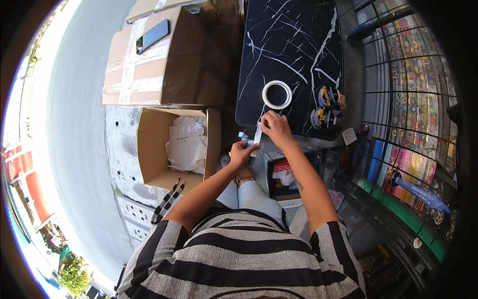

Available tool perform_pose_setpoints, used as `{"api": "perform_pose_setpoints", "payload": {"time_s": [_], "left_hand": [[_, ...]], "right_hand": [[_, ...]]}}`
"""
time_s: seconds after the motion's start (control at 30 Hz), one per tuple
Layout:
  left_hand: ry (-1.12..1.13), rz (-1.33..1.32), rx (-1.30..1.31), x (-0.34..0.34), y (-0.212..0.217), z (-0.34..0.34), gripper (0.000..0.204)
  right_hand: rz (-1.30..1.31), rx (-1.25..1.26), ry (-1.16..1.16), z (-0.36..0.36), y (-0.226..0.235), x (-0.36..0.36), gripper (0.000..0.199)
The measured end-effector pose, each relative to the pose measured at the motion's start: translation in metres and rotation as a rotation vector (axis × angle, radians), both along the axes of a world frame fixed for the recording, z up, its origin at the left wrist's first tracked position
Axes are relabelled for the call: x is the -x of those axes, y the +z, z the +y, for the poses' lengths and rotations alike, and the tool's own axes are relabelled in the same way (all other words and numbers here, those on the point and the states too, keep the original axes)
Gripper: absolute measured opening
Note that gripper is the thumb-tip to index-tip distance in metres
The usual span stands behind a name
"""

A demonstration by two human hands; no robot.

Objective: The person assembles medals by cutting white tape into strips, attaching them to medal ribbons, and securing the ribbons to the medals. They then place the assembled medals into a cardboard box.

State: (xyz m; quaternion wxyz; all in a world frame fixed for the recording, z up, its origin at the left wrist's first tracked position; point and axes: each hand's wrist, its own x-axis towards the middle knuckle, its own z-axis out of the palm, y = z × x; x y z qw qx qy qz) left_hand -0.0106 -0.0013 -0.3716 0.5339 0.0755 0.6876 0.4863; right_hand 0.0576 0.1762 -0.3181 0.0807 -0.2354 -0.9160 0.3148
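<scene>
While hands (277, 129) hold strip (258, 133) | black veined table (256, 65) | cartons (116, 65) left

Black, white-veined counter (279, 45): smooth, marble-look. Narrow white strip (258, 133): papery, matt. Closed brown box (156, 61): matt cardboard, glossy clear tape (130, 67).

The head camera looks down from above

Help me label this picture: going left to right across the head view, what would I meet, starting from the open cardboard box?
Open cardboard box → left hand → right hand → two round black-and-gold items → blue strap.
</scene>
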Motion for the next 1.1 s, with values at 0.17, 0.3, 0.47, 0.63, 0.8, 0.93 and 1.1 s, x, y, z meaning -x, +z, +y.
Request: {"api": "perform_pose_setpoints", "payload": {"time_s": [0.17,0.3,0.47,0.63,0.8,0.93,1.1], "left_hand": [[0.063,-0.047,-0.046,0.003,-0.014,0.003,0.021],[0.041,-0.03,-0.026,0.005,-0.019,0.004,0.028],[0.022,-0.14,-0.001,0.011,-0.011,0.01,0.021],[-0.011,-0.084,0.056,0.018,-0.01,0.012,0.018],[-0.077,-0.101,0.08,0.029,-0.019,0.002,0.02],[-0.038,-0.129,0.186,0.034,-0.022,-0.006,0.02],[0.031,-0.139,0.228,0.029,-0.018,-0.008,0.016]], "right_hand": [[-0.033,0.016,-0.07,0.003,-0.01,0.004,0.013],[0.181,0.071,-0.236,0.0,-0.019,0.002,0.033],[0.189,0.167,-0.159,0.0,-0.021,-0.008,0.026],[0.523,0.122,-0.265,0.003,-0.002,-0.06,0.027],[0.52,-0.033,-0.909,0.075,-0.05,-0.242,0.022],[0.221,-0.199,-1.563,0.152,-0.152,-0.399,0.025],[-0.472,-0.184,-1.539,0.197,-0.25,-0.497,0.043]]}}
